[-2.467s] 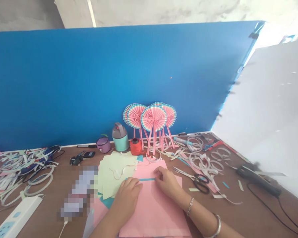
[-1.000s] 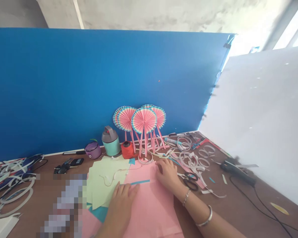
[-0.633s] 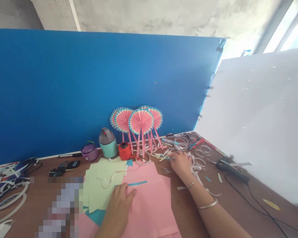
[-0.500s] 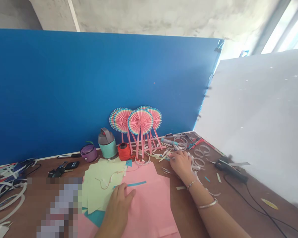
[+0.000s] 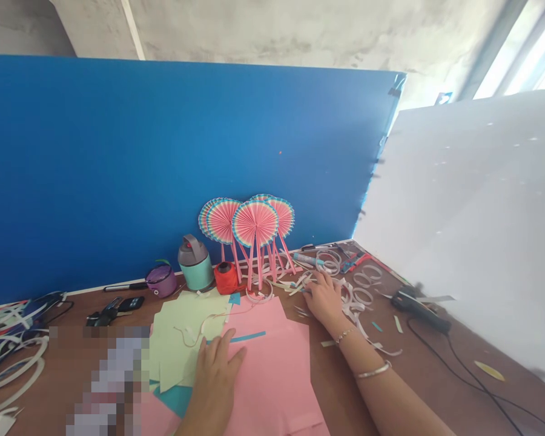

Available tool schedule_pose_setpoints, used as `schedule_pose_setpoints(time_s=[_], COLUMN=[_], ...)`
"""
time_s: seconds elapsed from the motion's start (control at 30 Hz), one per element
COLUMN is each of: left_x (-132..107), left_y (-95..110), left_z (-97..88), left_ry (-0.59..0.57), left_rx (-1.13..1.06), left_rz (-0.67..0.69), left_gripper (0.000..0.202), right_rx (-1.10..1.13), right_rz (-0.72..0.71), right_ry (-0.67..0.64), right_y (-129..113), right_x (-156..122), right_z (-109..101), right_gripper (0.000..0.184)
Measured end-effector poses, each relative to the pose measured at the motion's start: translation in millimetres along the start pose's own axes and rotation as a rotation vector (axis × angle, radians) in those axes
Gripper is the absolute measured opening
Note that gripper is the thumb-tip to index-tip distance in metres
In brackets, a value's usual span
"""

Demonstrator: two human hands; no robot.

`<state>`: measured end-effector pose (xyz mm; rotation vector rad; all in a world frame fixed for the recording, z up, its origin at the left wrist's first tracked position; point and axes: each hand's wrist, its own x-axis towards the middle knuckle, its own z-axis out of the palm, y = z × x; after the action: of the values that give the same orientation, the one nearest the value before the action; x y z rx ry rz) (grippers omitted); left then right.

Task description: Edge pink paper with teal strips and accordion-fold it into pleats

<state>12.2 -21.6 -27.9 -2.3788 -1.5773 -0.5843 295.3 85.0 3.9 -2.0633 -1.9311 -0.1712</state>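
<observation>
Left hand (image 5: 215, 378), fingers apart, lies on the pink sheet's edge (image 5: 229, 327); right hand (image 5: 324, 304), fingers together, touches white paper strips (image 5: 347, 297).

head-worn view, facing forward, down

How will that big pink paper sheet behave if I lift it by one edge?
The pink paper sheet looks thin, so it will probably droop and feel very light. It looks smooth, so it may slide easily.

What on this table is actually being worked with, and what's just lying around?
In use: left hand on pink paper, near a teal strip; right hand on white paper strips.
Lying about: paper fans, red spool, flask, glue gun.
</observation>
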Motion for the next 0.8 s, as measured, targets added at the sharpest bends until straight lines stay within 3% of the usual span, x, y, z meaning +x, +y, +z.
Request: schedule_pose_setpoints(time_s=[0.2, 0.27, 0.4, 0.5, 0.63, 0.73, 0.8], left_x=[4.4, 5.0, 6.1, 6.6, 7.3, 9.1, 10.5], left_y=[-1.2, -2.5, -4.2, -2.5, 3.0, 7.9, 10.9], left_z=[-8.1, -8.3, -11.4, -19.4, -33.7, -42.3, -45.3], left_ry=[0.057, 0.054, -0.081, -0.199, -0.300, -0.334, -0.336], left_rx=[0.043, 0.029, -0.116, -0.206, -0.245, -0.235, -0.225], left_rz=[0.102, 0.127, 0.341, 0.389, 0.270, 0.234, 0.234], left_gripper=[0.038, 0.043, 0.063, 0.057, 0.034, 0.025, 0.023], right_rx=[0.004, 0.063, 0.390, 0.808, 1.183, 1.151, 0.993], right_rz=[-0.054, -0.106, -0.226, -0.258, -0.257, -0.233, -0.231], right_ry=[0.021, 0.048, 0.044, -0.185, -0.573, -0.719, -0.716], right_y=[-0.1, -1.7, -12.1, -23.5, -34.4, -36.6, -36.4], right_x=[-2.3, -3.3, -6.2, -11.2, -19.1, -22.7, -24.0], right_z=[4.7, 2.7, -8.4, -16.4, -20.8, -18.6, -14.4], right_gripper=[0.027, 0.023, 0.018, 0.015, 0.010, 0.019, 0.022])
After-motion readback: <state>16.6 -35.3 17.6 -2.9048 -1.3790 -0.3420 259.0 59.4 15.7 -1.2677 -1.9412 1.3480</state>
